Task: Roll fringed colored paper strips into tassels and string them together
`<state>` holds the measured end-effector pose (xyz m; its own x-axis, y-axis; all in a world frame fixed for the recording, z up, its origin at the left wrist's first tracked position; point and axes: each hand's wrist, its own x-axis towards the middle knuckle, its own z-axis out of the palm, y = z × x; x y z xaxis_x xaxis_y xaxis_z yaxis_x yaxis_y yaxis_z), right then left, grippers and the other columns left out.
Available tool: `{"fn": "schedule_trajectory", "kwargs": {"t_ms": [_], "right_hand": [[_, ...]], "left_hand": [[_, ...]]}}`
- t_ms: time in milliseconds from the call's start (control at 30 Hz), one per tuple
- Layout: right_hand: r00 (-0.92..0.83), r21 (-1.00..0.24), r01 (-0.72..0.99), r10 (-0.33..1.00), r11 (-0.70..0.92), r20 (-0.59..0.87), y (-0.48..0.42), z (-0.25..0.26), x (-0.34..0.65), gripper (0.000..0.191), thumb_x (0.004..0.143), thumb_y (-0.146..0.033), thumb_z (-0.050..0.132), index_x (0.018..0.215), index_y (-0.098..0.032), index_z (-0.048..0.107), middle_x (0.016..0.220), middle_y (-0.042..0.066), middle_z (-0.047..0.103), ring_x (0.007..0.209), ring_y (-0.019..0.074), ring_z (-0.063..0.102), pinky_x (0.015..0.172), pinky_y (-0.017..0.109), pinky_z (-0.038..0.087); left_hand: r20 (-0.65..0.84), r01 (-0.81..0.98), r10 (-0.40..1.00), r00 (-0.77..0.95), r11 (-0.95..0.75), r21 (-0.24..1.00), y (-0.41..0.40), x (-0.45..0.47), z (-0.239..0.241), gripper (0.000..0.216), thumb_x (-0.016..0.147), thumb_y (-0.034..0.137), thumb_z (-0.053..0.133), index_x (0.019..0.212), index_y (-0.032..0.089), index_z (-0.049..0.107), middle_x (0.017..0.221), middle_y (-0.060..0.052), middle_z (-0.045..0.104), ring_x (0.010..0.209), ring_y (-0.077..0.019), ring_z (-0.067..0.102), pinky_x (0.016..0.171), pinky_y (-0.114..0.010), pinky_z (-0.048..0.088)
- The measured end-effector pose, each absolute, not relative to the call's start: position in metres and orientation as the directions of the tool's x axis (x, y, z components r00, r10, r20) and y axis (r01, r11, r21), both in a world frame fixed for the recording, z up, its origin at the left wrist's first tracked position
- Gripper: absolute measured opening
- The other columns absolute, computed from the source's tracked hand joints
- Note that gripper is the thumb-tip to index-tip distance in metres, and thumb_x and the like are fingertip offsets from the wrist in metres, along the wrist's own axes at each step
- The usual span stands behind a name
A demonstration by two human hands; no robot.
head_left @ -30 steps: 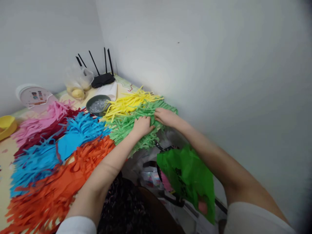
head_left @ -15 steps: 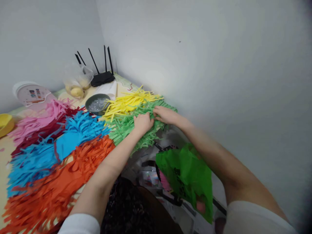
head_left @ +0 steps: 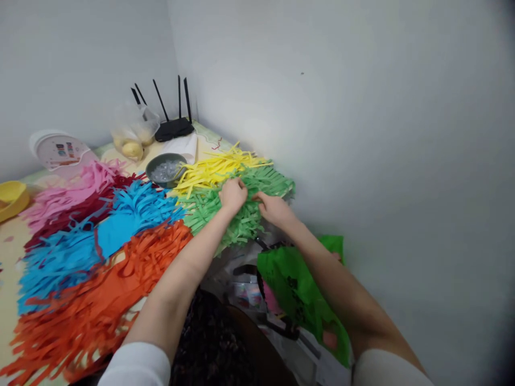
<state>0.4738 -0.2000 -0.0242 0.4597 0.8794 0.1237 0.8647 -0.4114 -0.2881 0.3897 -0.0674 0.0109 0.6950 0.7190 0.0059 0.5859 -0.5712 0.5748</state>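
Note:
My left hand (head_left: 234,195) is closed over the green fringed paper (head_left: 203,210), back of the hand toward me, its fingertips mostly hidden. Just to its right, my right hand (head_left: 277,209) pinches at the strips of the same green fringe with thumb and forefinger. A small gap separates the two hands. Behind them lies yellow fringed paper (head_left: 219,167). Blue fringed paper (head_left: 115,230) and orange fringed paper (head_left: 96,305) are spread to the left, with dark red (head_left: 82,206) and pink fringe (head_left: 90,185) beyond.
A dark bowl (head_left: 166,170) of clear pieces stands behind the fringes. Farther back are a black router (head_left: 175,129), a plastic bag of yellow round items (head_left: 134,142) and a white tub (head_left: 62,150). A yellow container (head_left: 14,198) is far left. A green bag (head_left: 298,284) hangs below the table edge, near the wall.
My right hand has come down and nearer to me over the green fringe. My left hand has shifted slightly up and away. The view has moved slightly.

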Motion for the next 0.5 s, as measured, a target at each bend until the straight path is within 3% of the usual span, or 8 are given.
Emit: {"fn": "schedule_trajectory", "kwargs": {"t_ms": [100,167,300,500], "right_hand": [[0.492,-0.233,0.856,0.864,-0.461,0.101,-0.197,-0.028,0.466,0.044,0.09,-0.014,0.043,0.13,-0.019,0.061,0.114,0.011,0.074,0.094,0.0251,0.07,0.077,0.03,0.05],[0.5,-0.192,0.857,0.862,-0.479,0.083,-0.195,-0.027,0.462,0.04,0.091,-0.015,0.043,0.122,-0.021,0.066,0.115,0.012,0.072,0.093,0.0252,0.07,0.076,0.031,0.05],[0.502,-0.137,0.86,0.863,-0.491,0.057,-0.191,-0.022,0.455,0.033,0.091,-0.014,0.043,0.106,-0.021,0.072,0.11,0.013,0.072,0.089,0.0222,0.071,0.074,0.028,0.051],[0.517,-0.143,0.849,0.856,-0.508,0.029,-0.184,-0.027,0.453,0.031,0.091,-0.011,0.047,0.109,-0.017,0.072,0.11,0.016,0.071,0.095,0.0242,0.07,0.08,0.032,0.052]], "left_hand": [[0.127,0.544,0.743,0.657,-0.584,0.603,-0.064,0.381,0.022,0.015,0.087,0.02,0.054,0.095,0.021,0.066,0.117,-0.011,0.063,0.114,-0.025,0.059,0.096,-0.038,0.047],[0.203,0.511,0.758,0.62,-0.587,0.628,-0.058,0.375,0.031,0.014,0.087,0.019,0.053,0.095,0.02,0.065,0.118,-0.01,0.059,0.115,-0.0231,0.057,0.098,-0.036,0.045],[0.374,0.361,0.798,0.472,-0.562,0.744,-0.037,0.359,0.047,0.007,0.082,0.014,0.056,0.085,0.019,0.061,0.107,-0.009,0.058,0.104,-0.0208,0.058,0.095,-0.033,0.045],[0.461,0.209,0.845,0.27,-0.519,0.828,0.012,0.318,0.083,0.011,0.076,0.009,0.058,0.072,0.018,0.055,0.081,-0.001,0.06,0.082,-0.017,0.057,0.083,-0.029,0.045]]}}
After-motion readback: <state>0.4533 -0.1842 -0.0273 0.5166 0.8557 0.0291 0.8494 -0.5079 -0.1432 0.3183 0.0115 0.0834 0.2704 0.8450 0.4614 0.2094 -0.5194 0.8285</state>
